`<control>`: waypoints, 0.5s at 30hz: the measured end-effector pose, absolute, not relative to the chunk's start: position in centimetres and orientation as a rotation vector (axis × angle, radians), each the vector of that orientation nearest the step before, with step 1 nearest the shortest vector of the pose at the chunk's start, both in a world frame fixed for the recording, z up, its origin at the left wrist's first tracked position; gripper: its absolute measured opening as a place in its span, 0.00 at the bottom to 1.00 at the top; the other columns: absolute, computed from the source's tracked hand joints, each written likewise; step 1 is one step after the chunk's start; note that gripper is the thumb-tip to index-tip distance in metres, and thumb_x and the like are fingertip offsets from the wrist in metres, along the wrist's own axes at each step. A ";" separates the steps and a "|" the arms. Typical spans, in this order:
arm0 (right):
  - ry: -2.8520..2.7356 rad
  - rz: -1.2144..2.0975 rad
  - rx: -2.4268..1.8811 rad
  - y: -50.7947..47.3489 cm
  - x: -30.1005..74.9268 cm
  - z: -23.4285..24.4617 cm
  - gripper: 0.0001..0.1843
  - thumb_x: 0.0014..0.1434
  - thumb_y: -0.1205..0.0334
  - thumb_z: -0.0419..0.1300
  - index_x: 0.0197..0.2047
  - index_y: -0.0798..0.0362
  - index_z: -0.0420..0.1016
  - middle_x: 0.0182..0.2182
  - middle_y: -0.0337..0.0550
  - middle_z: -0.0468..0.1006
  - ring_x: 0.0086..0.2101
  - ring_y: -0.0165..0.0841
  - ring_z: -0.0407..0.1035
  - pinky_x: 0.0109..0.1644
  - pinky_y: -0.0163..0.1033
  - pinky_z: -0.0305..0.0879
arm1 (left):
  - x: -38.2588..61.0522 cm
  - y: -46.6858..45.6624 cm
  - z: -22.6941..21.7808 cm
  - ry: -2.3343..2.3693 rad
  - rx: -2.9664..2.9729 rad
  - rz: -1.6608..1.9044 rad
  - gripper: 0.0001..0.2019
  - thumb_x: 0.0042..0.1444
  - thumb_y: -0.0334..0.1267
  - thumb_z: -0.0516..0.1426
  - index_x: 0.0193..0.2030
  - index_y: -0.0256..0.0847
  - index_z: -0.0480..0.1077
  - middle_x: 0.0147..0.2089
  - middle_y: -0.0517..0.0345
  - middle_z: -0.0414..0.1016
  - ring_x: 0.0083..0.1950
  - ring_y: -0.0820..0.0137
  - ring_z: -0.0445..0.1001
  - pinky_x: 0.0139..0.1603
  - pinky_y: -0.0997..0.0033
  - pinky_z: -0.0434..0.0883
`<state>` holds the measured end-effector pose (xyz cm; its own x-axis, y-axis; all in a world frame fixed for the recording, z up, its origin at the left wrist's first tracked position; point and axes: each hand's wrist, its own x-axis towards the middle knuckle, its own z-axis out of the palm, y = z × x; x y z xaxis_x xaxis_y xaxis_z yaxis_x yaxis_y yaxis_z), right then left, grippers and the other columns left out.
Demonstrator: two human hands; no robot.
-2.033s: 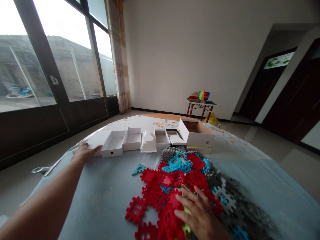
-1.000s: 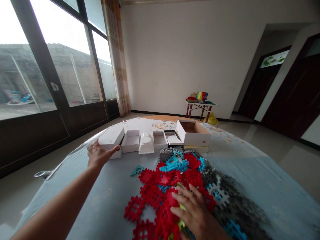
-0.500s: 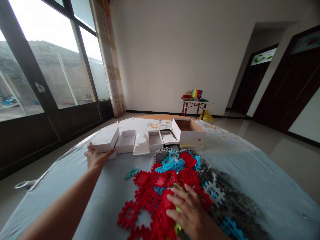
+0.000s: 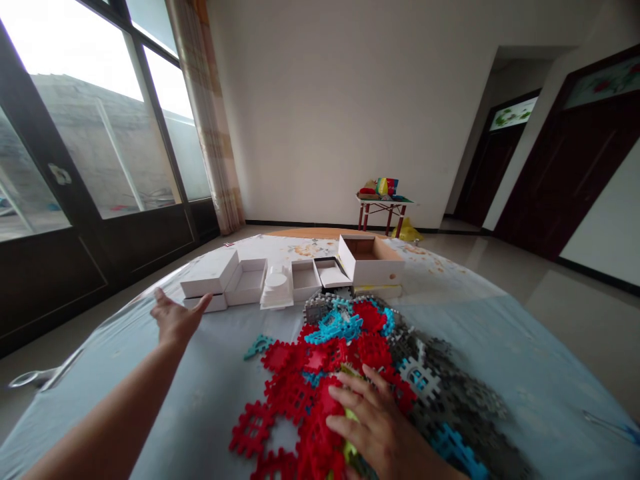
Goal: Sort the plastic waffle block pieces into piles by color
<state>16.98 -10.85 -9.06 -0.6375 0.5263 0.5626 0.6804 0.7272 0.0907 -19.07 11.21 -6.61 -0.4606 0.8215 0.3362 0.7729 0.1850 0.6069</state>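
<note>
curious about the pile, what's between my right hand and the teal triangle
Mostly red toothed pieces, with a blue one among them, lie between the right hand and the teal triangle in the head view.

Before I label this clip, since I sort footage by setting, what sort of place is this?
Probably a room in a home: a long curtain hangs beside tall windows, a floral cloth covers a table, and dark doors stand to the right.

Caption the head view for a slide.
Left hand spread beside stacked white boxes; right hand on piled toothed tiles.
</note>
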 end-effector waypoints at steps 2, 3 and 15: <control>-2.440 -0.354 -0.924 -11.3 17.2 -8.1 0.18 0.53 0.56 0.53 0.47 0.49 0.66 0.51 0.44 0.67 0.56 0.39 0.52 0.62 0.51 0.39 | -18.2 8.9 -7.6 2.373 1.620 1.244 0.48 0.46 0.61 0.44 0.63 0.25 0.30 0.65 0.32 0.38 0.64 0.45 0.42 0.62 0.50 0.49; -2.455 -0.324 -0.941 -11.6 17.3 -7.4 0.18 0.53 0.57 0.53 0.48 0.49 0.66 0.52 0.44 0.67 0.57 0.38 0.52 0.62 0.51 0.40 | -17.6 7.6 -8.3 2.348 1.654 1.254 0.46 0.46 0.60 0.44 0.63 0.27 0.35 0.64 0.34 0.43 0.64 0.48 0.44 0.62 0.52 0.50; -2.068 -0.227 -1.503 -10.6 24.1 -4.9 0.26 0.54 0.46 0.53 0.52 0.50 0.66 0.55 0.48 0.63 0.57 0.45 0.51 0.59 0.56 0.46 | -6.1 -2.3 -11.3 1.592 1.941 0.843 0.35 0.51 0.55 0.45 0.62 0.37 0.49 0.63 0.43 0.53 0.64 0.60 0.52 0.62 0.55 0.50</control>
